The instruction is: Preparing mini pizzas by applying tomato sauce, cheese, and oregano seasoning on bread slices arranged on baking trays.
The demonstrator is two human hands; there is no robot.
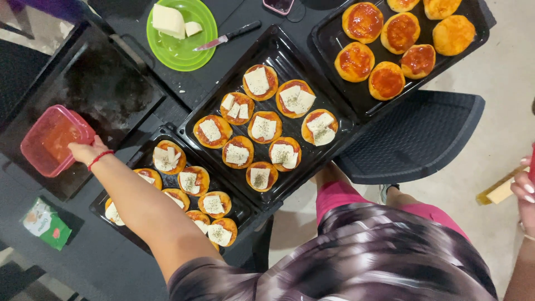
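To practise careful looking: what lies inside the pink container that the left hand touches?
The pink container holds red sauce; the left hand covers its near corner, so that part stays unseen.

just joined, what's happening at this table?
A person stands over a dark table with three black trays of mini pizzas. Their left hand grips the rim of a pink container of red sauce. The near tray and middle tray hold rounds with sauce and cheese; most on the far tray have sauce only. The right hand is at the frame edge; what it holds is unclear.
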